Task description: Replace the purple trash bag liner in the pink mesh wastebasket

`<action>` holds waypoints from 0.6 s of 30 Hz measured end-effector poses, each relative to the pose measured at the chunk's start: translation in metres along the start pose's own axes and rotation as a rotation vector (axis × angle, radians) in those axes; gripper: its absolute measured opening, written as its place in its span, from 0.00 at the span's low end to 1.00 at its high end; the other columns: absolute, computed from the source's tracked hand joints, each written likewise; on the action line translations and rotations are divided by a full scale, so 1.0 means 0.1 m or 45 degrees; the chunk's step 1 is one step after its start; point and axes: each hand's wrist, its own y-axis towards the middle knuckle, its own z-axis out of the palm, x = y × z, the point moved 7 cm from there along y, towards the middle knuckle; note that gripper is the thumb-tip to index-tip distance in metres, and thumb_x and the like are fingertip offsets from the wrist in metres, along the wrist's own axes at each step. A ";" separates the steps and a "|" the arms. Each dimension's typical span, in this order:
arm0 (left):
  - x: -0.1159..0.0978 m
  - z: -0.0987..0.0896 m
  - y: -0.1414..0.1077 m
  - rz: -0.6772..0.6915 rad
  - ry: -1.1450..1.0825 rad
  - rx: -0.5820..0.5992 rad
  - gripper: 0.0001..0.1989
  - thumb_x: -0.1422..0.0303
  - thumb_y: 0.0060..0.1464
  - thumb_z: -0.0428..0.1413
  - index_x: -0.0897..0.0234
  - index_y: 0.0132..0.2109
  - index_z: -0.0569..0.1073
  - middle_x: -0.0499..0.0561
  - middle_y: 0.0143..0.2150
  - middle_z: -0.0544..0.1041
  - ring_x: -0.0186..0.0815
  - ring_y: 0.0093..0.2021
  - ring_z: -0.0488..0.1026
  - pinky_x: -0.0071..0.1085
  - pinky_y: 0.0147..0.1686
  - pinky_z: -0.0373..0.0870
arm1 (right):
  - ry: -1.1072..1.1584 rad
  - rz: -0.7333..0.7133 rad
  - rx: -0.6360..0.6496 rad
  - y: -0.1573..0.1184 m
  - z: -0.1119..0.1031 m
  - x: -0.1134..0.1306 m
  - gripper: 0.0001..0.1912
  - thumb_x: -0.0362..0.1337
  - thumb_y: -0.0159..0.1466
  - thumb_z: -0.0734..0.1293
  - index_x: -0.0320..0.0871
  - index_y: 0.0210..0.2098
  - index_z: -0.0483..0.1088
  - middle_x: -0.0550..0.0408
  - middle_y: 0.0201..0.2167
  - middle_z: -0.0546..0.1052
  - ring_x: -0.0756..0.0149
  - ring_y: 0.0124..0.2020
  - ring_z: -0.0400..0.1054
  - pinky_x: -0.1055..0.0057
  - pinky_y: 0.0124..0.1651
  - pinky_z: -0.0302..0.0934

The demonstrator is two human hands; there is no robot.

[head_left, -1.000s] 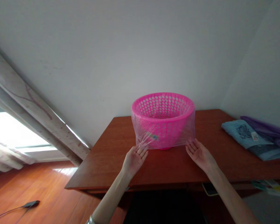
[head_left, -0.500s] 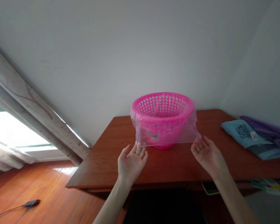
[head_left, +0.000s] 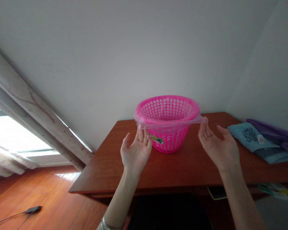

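Observation:
A pink perforated plastic basket (head_left: 169,140) stands upright on the table, with a clear plastic bag (head_left: 172,124) folded over its rim. The bag's loose front edge is drawn taut between my two hands. My left hand (head_left: 136,151) is palm up at the basket's front left, its fingertips under the film and its thumb apart. On the right, my right hand (head_left: 218,147) lies palm up too, fingers stretched out, with the bag's corner over the fingertips. Neither thumb pinches the film. A colourful label (head_left: 157,139) shows on the basket's front.
The brown wooden table (head_left: 105,172) backs onto a pale wall. Folded blue cloth (head_left: 252,137) and a purple bundle (head_left: 273,132) lie at its right. A curtain (head_left: 38,105) hangs by the window at left. On the floor sits a black adapter (head_left: 33,210) with a cord.
Both hands have risen, lifting the bag's hanging front edge from near the basket's base up to just below its rim. The basket's label is now uncovered.

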 end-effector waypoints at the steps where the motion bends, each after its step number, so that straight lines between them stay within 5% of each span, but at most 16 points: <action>1: -0.02 0.06 0.01 0.020 0.014 0.019 0.18 0.64 0.61 0.45 0.58 0.55 0.71 0.53 0.48 0.79 0.42 0.59 0.68 0.38 0.52 0.68 | -0.008 -0.019 0.008 0.01 0.03 0.03 0.17 0.36 0.63 0.60 0.44 0.50 0.67 0.48 0.46 0.74 0.65 0.55 0.67 0.69 0.55 0.68; 8: -0.27 0.40 0.10 0.115 0.056 0.062 0.18 0.63 0.62 0.43 0.65 0.53 0.70 0.57 0.50 0.76 0.39 0.58 0.69 0.31 0.49 0.72 | -0.235 -0.113 0.060 0.09 0.28 0.20 0.17 0.39 0.62 0.60 0.41 0.49 0.69 0.42 0.47 0.72 0.60 0.58 0.64 0.67 0.53 0.69; 13: -0.44 0.67 0.36 -0.011 0.000 0.014 0.10 0.72 0.62 0.46 0.68 0.46 0.70 0.54 0.37 0.77 0.33 0.42 0.77 0.25 0.40 0.75 | -0.258 -0.160 0.120 0.23 0.49 0.39 0.14 0.37 0.62 0.60 0.41 0.45 0.69 0.43 0.49 0.71 0.61 0.57 0.65 0.69 0.51 0.71; 18: -0.54 0.85 0.75 -0.097 0.044 -0.083 0.05 0.78 0.59 0.49 0.68 0.35 0.66 0.47 0.24 0.70 0.26 0.25 0.72 0.20 0.28 0.72 | -0.183 -0.113 0.184 0.52 0.64 0.47 0.11 0.32 0.63 0.58 0.39 0.44 0.68 0.46 0.47 0.71 0.68 0.52 0.68 0.78 0.48 0.70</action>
